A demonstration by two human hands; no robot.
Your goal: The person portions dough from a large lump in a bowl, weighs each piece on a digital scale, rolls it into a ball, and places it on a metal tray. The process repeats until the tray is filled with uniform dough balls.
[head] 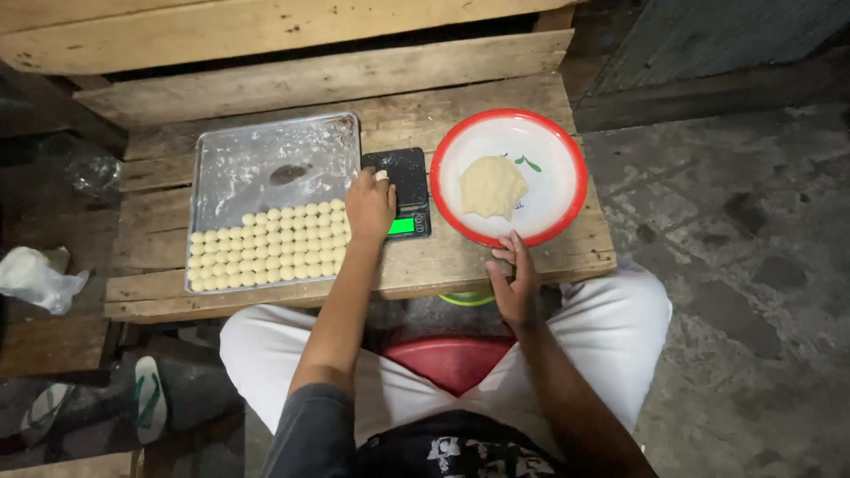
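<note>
Head view is showing a small piece of dough (382, 175) being weighed, pinched between the fingertips of the left hand (369, 205) right over the black scale (403, 188) with its green display lit; judging from this, the portioning step is under way, and the next move is calling for reading the weight, then setting the piece beside the dough balls (270, 245) filling the near rows of the floured tray (266, 150). Left arm is stretching forward, palm down; right hand (516, 279) is resting with fingers loosely apart, tips touching the near rim of the red-edged plate (567, 142) carrying the dough lump (492, 187), all on the wooden bench (372, 80).
</note>
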